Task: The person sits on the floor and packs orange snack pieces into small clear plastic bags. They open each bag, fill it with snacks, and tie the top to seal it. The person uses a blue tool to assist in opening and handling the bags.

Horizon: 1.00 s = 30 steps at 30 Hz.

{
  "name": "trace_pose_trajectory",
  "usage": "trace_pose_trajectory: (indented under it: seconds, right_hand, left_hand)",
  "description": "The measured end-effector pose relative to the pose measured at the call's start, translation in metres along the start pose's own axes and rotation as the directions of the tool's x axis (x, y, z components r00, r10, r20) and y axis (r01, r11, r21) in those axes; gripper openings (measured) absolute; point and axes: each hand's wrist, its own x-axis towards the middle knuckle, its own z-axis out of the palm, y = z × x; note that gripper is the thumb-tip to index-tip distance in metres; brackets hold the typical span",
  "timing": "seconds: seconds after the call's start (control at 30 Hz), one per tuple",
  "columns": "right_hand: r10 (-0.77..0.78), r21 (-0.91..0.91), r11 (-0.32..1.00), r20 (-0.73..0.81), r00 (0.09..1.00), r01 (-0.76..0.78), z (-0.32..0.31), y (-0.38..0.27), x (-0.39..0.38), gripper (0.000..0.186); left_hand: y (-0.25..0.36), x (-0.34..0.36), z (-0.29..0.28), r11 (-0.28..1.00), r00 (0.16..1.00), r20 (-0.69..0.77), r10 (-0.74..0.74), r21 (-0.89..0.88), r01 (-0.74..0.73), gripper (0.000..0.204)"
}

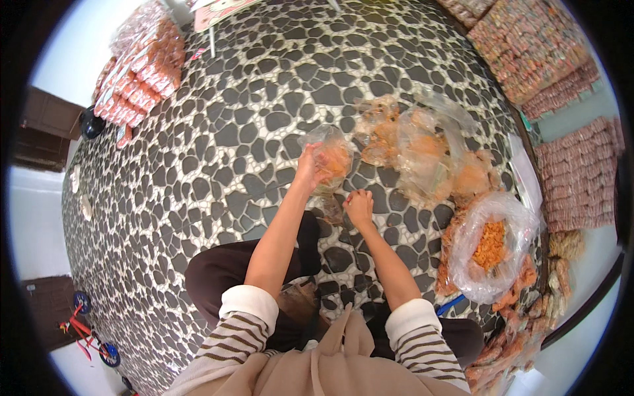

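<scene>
My left hand [309, 170] is closed on a clear plastic bag [337, 158] with orange snack pieces inside, above the patterned floor. Just right of it and nearer to me, my right hand [358, 207] has its fingers curled together; whatever is in them, if anything, is too small to make out. Between the hands and my legs lies a small clear packet [329, 210] on the floor. Farther right is a heap of clear bags [429, 148] with orange contents. A large open plastic bag [522, 231] of orange snack pieces [490, 247] stands near my right knee.
Stacked packs [142, 76] rise at the far left, below a low table's edge [224, 12]. More packed bundles [528, 43] line the right wall, with a brown stack [578, 175] nearer. A blue object [451, 305] lies by my right knee. A small red bicycle [86, 330] is at left.
</scene>
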Motion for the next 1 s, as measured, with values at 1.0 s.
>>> trace_pose_trajectory:
  seconds: [1.0]
  right_hand:
    - [0.125, 0.508, 0.861, -0.136, 0.983, -0.039, -0.116, 0.025, 0.086, 0.024]
  left_hand:
    - [-0.006, 0.070, 0.079, -0.054, 0.273, 0.249, 0.929, 0.823, -0.566, 0.063]
